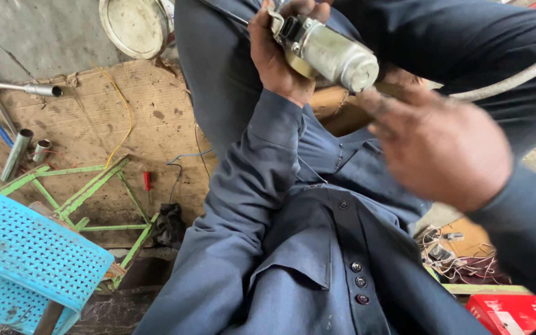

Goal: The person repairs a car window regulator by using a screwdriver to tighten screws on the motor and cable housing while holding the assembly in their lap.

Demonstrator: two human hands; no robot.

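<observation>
1 motor (333,54), 2 hands: L (278,53) grips, R (442,146) near

We've got little room up top: our left hand (278,53) wraps the grey motor (330,53), our right hand (438,146) sits just beside it, and a hose (510,80) crosses behind. Our lap fills the near middle. Left, the cardboard (88,118) offers open patches between the socket wrench (23,88), yellow wire (122,118), green frame (88,192) and blue basket (29,260). Near right, tangled wires (460,260) and a red box (513,313) block us.

Blue plastic basket (29,254), green frame (88,192)
</observation>
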